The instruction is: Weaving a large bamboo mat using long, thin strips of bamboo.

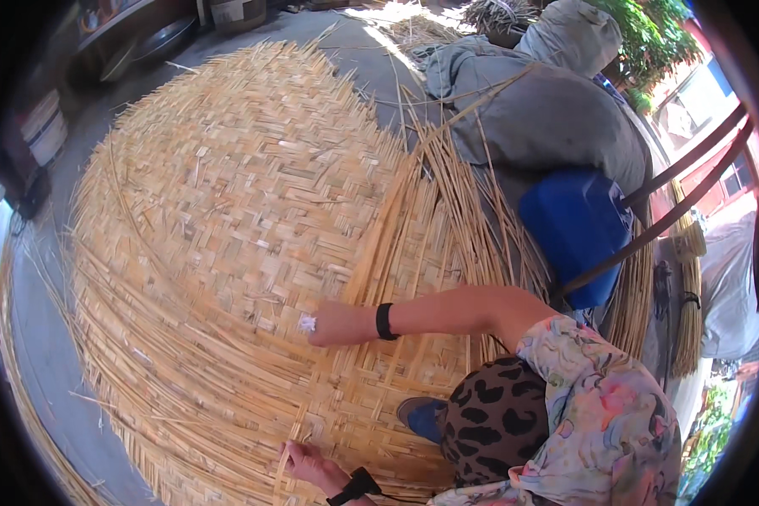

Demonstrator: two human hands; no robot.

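Note:
A large mat [253,169] woven from flat, straw-coloured strips spreads under both my hands. My right hand [344,324] is closed low over the weave, with white tape on a finger and a black band at the wrist. Split-reed strips [378,253] run up and away from it; its grip is partly hidden. Nearer the lower edge, my left hand [310,465] pinches a thin strip [283,481] that lies along the mat. Long loose strips [202,354] cross the mat to the left of my hands.
My blue shoe [423,418] and patterned knee [493,422] rest on the mat. To the right stand a blue plastic container [573,228], a grey cloth-covered heap [548,118] and a broom-like bundle [690,312]. A white bucket [44,126] stands far left.

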